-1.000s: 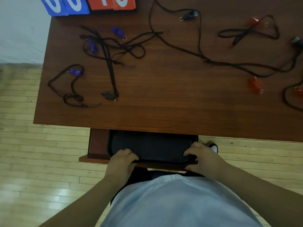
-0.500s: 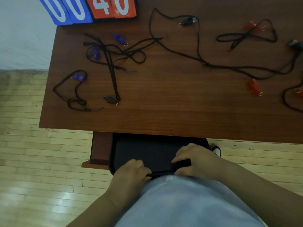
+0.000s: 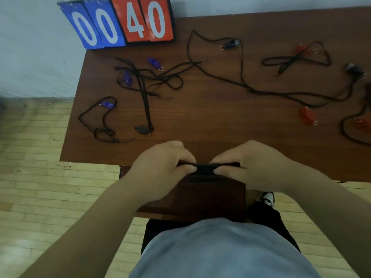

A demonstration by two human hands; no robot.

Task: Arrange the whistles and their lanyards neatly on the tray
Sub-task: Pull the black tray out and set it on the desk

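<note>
Brown wooden table [image 3: 200, 117]: you are lifting the flat black tray [image 3: 204, 167] out for loading, left hand [image 3: 160, 167] and right hand [image 3: 255, 163] pinching it.

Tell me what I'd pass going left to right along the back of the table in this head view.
The scoreboard, a black whistle, a red whistle, then a second black whistle.
</note>
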